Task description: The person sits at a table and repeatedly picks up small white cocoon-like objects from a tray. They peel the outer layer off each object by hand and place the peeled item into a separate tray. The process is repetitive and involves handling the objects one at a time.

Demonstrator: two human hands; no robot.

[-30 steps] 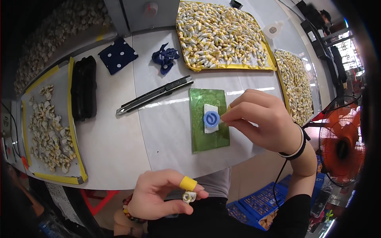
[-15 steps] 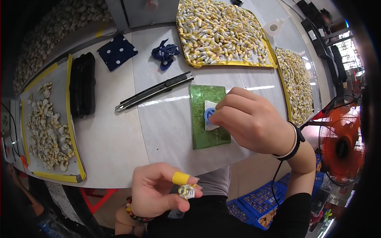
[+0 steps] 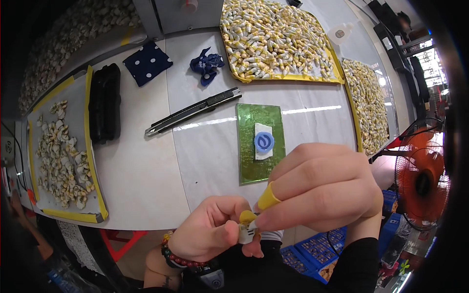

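Observation:
Low in front of me, my left hand (image 3: 210, 229) pinches a small whitish piece with dark stripes (image 3: 247, 234). From the right, my right hand (image 3: 320, 188) meets it, thumb and fingers pressed together at the top of that piece. Whether those right fingertips hold something of their own is hidden. Yellow tape wraps a finger on each hand. Beyond them lies a green glassy plate (image 3: 246, 166), bearing a white pad (image 3: 261, 128) with a round blue cap-like piece (image 3: 264, 142) on top.
A utility knife (image 3: 195, 111) lies left of the plate, near a crumpled blue cloth (image 3: 206, 67) and a folded dotted cloth (image 3: 147, 63). Yellow-edged trays (image 3: 293, 77) hold many small white-and-yellow pieces. A black tray (image 3: 105, 105), a white bottle (image 3: 340, 34) and an orange fan (image 3: 422, 180) stand around.
My right hand has left the blue piece on the plate and come down toward me to the small piece in my left hand. The left hand has moved slightly right and turned.

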